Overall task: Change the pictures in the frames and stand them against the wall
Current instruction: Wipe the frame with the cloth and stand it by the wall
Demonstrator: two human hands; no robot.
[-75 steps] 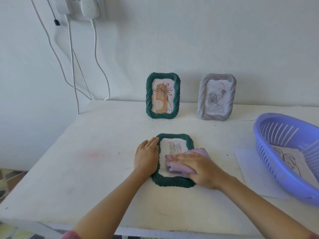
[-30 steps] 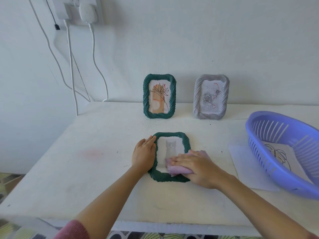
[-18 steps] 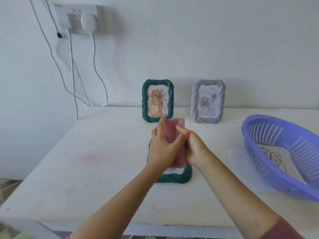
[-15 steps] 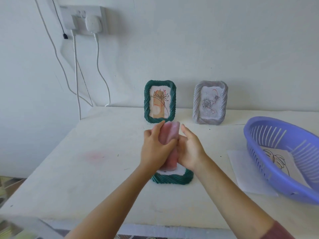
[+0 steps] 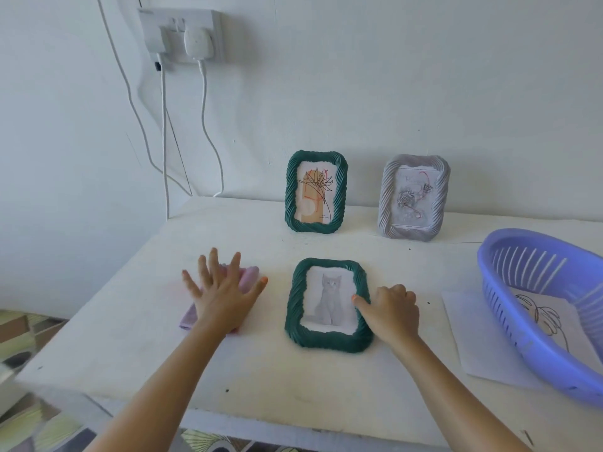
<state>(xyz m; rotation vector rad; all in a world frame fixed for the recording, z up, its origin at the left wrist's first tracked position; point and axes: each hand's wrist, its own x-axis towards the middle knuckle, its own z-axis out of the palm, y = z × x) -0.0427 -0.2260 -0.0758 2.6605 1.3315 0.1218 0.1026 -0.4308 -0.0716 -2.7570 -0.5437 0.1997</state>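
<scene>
Cat frame [image 5: 295, 308] being supported flat, face up, by table [image 5: 261, 370]; cat picture [image 5: 329, 298] being displayed inside. Its right rim being gripped by right hand [image 5: 391, 309]: thumb on top, fingers curled at outer edge. Left of cat frame, pink cloth [image 5: 249, 277] being pressed by left hand [image 5: 225, 295], fingers straight and spread. Beyond cat frame, green frame [image 5: 290, 194] and grey frame [image 5: 386, 199] being propped upright by wall [image 5: 391, 93]. Right of cat frame, paper sheet [image 5: 473, 337] being overlapped by purple basket [image 5: 561, 370].

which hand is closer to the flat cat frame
Right. The right hand holds the cat frame at its right edge; the left hand rests flat on the pink cloth, left of the frame and apart from it.
</scene>
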